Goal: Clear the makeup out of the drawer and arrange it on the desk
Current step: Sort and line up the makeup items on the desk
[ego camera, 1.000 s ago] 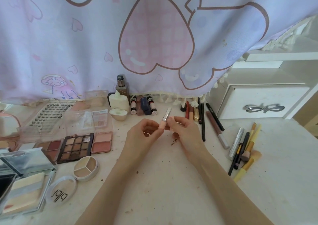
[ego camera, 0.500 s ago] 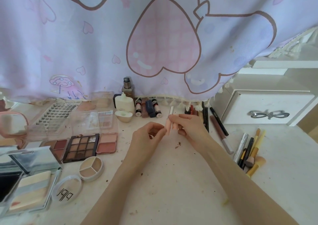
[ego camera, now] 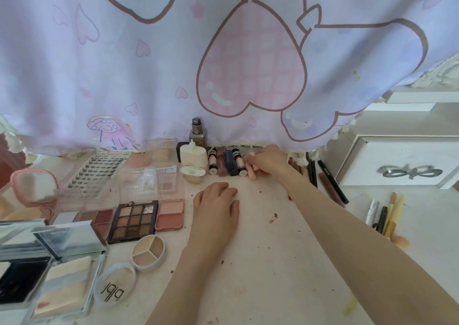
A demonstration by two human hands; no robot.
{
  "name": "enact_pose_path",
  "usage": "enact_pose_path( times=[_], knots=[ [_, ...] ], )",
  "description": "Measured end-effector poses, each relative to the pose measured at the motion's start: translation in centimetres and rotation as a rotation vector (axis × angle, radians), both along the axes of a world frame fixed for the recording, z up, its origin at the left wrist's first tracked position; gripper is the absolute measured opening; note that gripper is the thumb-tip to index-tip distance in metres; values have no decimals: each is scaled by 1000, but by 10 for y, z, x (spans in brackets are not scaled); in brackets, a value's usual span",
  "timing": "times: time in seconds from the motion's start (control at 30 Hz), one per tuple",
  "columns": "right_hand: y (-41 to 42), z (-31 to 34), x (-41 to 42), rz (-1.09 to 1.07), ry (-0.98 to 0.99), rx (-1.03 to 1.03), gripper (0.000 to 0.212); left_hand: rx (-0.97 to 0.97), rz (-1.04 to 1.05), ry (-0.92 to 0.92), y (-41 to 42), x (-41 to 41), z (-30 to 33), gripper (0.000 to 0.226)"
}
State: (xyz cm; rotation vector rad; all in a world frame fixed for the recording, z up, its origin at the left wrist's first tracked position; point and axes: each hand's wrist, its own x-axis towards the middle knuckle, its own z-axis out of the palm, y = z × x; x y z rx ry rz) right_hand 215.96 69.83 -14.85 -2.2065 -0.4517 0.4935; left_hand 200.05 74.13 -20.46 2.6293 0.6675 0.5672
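Head view shows the right hand [ego camera: 267,161] reaching to the back of the desk [ego camera: 273,262], its fingers curled round a pale pink lipstick tube [ego camera: 251,173]. Only the tube's lower end shows below the fingers; the rest is hidden under the hand. The tube lies or stands just right of a row of small tubes [ego camera: 227,163] lined up against the hanging cloth [ego camera: 223,51], next to the white-capped one at the row's right end; whether it touches that one cannot be told. The tube is peach-pink, plain and rounded at its visible end.

The left hand [ego camera: 217,206] lies palm down on the desk, nearer the person, fingers relaxed and loosely bent, holding nothing. It sits well apart from the tube, below and left of it.

Left of the row stand a cream bottle [ego camera: 193,156] with a brown bottle [ego camera: 198,135] behind it. Further left lie a dark eyeshadow palette [ego camera: 134,221], a pink blush palette [ego camera: 170,215] and a round three-part concealer pot [ego camera: 148,250]. Right of the right hand, pencils [ego camera: 331,180] lie on the desk, and beyond them brushes [ego camera: 387,215] near a white drawer unit [ego camera: 402,165].
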Motion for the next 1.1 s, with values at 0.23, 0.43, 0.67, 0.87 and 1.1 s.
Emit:
enact_pose_path(
  times=[0.23,0.43,0.67,0.87,1.1],
  knots=[
    [-17,0,-9,21,-103,54,25,16,-2,-13,0,-1,0,35],
    [-36,-1,-25,141,-200,-9,33,20,-15,-23,1,-1,-2,35],
    [-66,-5,-30,262,-290,-56,40,28,-44,-19,1,-4,-3,33],
    [-123,-2,-22,29,-535,-107,20,19,-37,-19,1,-4,-4,32],
    [-158,-7,-16,-121,-435,-483,31,32,-35,3,2,-3,-3,34]
  ],
)
